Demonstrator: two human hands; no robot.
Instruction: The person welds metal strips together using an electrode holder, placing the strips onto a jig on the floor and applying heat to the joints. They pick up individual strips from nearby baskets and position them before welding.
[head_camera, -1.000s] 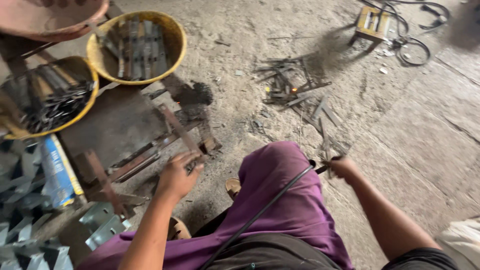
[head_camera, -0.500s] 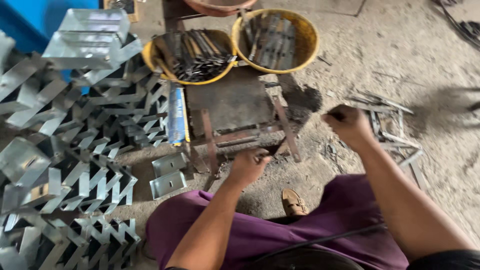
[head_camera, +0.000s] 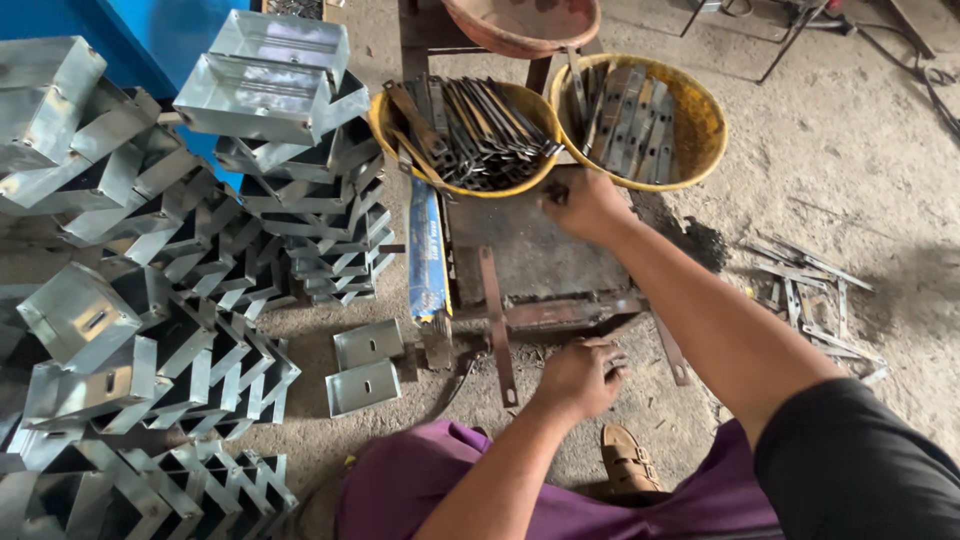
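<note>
My right hand (head_camera: 588, 207) reaches over a rusty steel work plate (head_camera: 540, 255), close to the rims of two yellow basins. Its fingers pinch a small dark metal piece. The left basin (head_camera: 392, 112) holds several dark metal strips and the right basin (head_camera: 700, 125) holds several flat bars. My left hand (head_camera: 583, 377) rests lower down, fingers curled, at the front edge of the plate's frame beside a rusty flat bar (head_camera: 496, 325). What lies under its fingers is hidden.
Stacks of shiny folded sheet-metal boxes (head_camera: 150, 260) fill the left side. A blue carton (head_camera: 428, 250) leans on the plate's left edge. Two flat metal plates (head_camera: 365, 365) lie on the floor. Loose strips (head_camera: 810, 290) lie at right. A reddish bowl (head_camera: 520, 22) sits behind the basins.
The view has swung left and nearer. My right hand moved from the loose strips at right to the basins over the plate. My left hand stayed at the frame's front edge.
</note>
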